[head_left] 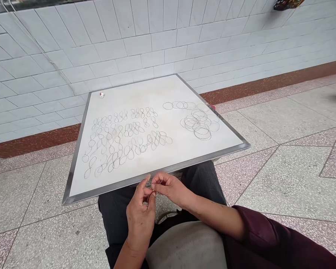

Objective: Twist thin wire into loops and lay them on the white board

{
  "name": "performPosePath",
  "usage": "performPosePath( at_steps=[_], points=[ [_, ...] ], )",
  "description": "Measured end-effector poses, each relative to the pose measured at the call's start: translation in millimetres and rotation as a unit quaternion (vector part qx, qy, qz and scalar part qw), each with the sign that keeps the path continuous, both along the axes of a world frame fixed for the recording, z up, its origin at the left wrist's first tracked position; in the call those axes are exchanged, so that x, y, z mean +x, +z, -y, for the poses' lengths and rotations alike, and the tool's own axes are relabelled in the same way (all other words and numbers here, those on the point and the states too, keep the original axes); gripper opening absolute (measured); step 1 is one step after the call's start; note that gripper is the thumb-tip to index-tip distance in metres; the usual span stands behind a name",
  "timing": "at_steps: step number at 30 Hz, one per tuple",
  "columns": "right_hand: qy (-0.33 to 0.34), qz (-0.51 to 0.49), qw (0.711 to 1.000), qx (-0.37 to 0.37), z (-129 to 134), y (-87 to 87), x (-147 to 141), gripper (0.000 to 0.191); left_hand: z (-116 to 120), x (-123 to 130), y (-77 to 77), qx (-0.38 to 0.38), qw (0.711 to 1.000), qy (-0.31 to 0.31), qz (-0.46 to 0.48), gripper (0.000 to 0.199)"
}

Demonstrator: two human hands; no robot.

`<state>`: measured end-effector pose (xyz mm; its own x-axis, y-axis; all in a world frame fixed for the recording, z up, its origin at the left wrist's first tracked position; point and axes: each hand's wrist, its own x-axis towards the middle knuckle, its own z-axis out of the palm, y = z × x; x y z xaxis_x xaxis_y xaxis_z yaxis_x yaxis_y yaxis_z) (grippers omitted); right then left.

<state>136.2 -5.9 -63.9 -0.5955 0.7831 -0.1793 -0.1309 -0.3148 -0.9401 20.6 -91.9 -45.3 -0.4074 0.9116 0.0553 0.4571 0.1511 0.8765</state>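
Just past the table's near edge, above my lap, my left hand (141,210) and my right hand (171,189) meet at the fingertips. Both pinch a thin wire loop (148,201), mostly hidden by the fingers; its exact shape cannot be made out. On the white table (145,169), several rows of thin wire figure-eights (118,158) lie to the left, some overlapping. Round wire loops (202,133) are heaped on the right side, with a short row of more rings (168,106) behind them.
A small white and red object (102,95) sits at the table's far left corner. The metal-edged table stands close to a tiled wall (140,45). A thin cable (49,59) hangs down the wall at left. Speckled stone floor (294,175) surrounds the table.
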Motion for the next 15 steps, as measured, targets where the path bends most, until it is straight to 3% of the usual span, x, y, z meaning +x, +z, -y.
performPosePath(
  at_steps=[6,12,15],
  points=[
    [-0.002,0.009,1.0,-0.026,-0.6,5.1,0.5,0.02,-0.7,-0.2,-0.3,-0.004,1.0,-0.01,-0.012,0.048],
    [-0.008,0.007,0.998,-0.069,-0.3,8.4,0.0,0.023,-1.8,4.7,-1.8,0.041,0.996,-0.014,-0.078,0.047],
    [-0.017,0.01,0.996,-0.086,-1.6,8.1,-0.1,0.025,-5.1,6.4,-4.4,0.045,0.998,0.002,-0.041,0.046]
  ],
)
